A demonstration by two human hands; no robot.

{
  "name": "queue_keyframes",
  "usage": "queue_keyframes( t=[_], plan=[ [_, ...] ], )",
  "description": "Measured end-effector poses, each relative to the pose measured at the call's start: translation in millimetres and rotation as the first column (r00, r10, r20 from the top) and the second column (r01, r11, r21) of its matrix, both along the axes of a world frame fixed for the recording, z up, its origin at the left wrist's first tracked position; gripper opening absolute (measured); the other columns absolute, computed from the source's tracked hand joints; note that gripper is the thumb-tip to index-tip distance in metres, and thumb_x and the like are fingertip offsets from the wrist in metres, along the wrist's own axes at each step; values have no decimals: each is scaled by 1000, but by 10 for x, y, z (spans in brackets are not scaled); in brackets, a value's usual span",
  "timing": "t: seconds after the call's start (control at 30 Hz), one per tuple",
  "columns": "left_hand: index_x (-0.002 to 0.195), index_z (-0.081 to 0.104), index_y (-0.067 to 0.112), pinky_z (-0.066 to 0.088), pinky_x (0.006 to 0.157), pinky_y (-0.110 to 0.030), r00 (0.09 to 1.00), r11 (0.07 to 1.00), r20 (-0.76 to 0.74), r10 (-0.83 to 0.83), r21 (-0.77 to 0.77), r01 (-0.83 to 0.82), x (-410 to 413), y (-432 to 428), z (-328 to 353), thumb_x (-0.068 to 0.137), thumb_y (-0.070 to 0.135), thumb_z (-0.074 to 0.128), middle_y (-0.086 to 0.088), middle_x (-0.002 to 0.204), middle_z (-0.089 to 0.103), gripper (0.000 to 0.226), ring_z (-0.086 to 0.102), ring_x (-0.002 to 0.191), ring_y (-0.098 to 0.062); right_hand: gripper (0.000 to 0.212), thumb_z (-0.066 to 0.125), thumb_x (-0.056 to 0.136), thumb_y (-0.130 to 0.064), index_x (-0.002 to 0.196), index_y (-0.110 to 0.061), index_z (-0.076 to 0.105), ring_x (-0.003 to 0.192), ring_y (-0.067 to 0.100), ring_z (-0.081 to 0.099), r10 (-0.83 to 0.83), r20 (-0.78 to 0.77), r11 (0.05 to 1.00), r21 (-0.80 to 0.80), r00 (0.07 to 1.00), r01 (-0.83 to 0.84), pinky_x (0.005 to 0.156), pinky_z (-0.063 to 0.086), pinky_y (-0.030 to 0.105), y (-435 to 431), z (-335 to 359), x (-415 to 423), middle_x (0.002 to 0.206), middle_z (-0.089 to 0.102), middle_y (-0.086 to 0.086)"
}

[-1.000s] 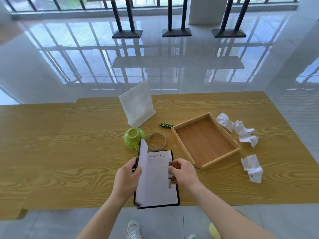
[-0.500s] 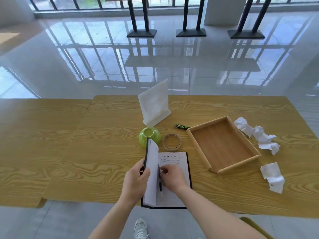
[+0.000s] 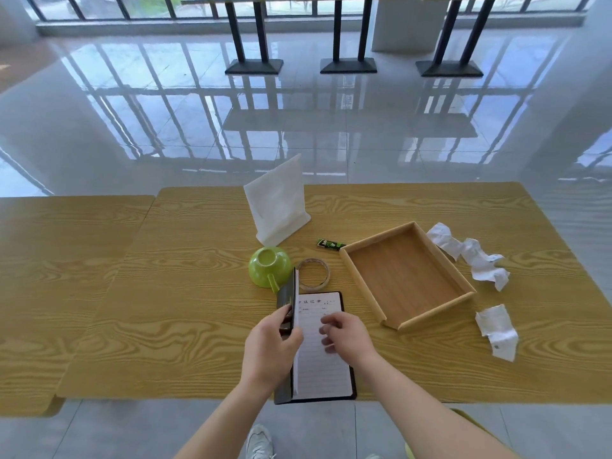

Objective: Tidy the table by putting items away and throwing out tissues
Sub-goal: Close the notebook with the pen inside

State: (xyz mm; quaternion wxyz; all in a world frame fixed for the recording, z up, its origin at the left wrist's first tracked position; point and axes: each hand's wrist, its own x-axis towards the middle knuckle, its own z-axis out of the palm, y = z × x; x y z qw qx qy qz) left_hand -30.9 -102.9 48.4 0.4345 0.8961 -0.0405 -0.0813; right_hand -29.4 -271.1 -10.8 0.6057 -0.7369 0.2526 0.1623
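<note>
Lower centre — left hand (image 3: 270,351) grips the notebook (image 3: 319,356) cover upright; right hand (image 3: 347,336) fingers loosely spread over the page.

heading "会议记录" atop notebook page (image 3: 319,339)

My left hand (image 3: 270,349) grips the black notebook (image 3: 323,362) cover, raised nearly upright over the lined page. My right hand (image 3: 347,336) hovers over the page, fingers loosely curled. On the worktop (image 3: 165,309): green cup (image 3: 269,266) upside down, tape ring (image 3: 313,273), empty wooden tray (image 3: 405,276), white napkin stand (image 3: 277,202), crumpled tissues (image 3: 470,256) right of tray.
</note>
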Motion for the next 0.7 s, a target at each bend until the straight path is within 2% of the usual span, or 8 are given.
queue_keyframes(
  t=[0.13,0.23,0.3,0.37,0.47,0.57,0.7],
  plan=[
    [117,61,34,45,72,-24,998,987,57,30,158,-38,-30,-242,-114,85,34,59,13,101,65,32,59,88,-8,18,52,101,-20,104,-11,66,74,22,69,-74,34,997,13,997,74,72,62,43,-235,78,5,94,71,10],
    [119,59,27,49,75,-33,997,973,61,38,227,-51,-41,-371,-155,84,36,58,8,108,63,36,61,90,-19,20,53,101,-26,99,-12,67,71,23,68,-114,86,988,112,990,104,72,61,45,-252,252,119,97,71,16],
    [116,59,26,45,70,-32,998,961,56,20,276,-34,-55,-465,-187,83,36,56,8,107,62,34,61,90,-20,19,55,100,-29,102,-16,68,75,22,70,-100,143,984,163,985,76,73,62,43,-259,382,209,102,71,14],
    [116,57,26,39,67,-30,999,935,49,-10,355,-8,-77,-554,-223,84,37,54,7,109,60,34,60,93,-20,27,63,95,-33,115,-15,67,82,19,71,2,196,998,61,981,-14,73,63,40,-274,465,294,106,70,9],
    [119,55,30,39,67,-30,999,918,23,-36,397,24,-104,-624,-311,85,49,50,8,112,57,38,55,100,-18,40,70,89,-28,126,-16,62,83,24,72,177,170,966,-217,969,-138,80,60,40,-315,492,378,102,71,6],
    [132,52,35,42,88,-30,991,932,-34,-130,336,134,-134,-562,-435,90,54,44,12,132,50,47,43,121,-14,42,70,88,-19,128,-18,61,93,23,68,252,112,905,-379,961,-193,88,56,43,-396,424,371,106,70,3],
    [145,36,37,32,108,-39,948,781,-3,-318,566,264,-200,-282,-618,94,55,37,6,153,32,54,22,142,-18,42,69,87,-13,128,-20,62,101,20,66,250,67,882,-426,966,-199,92,55,42,-463,271,266,111,71,1]
  ],
)
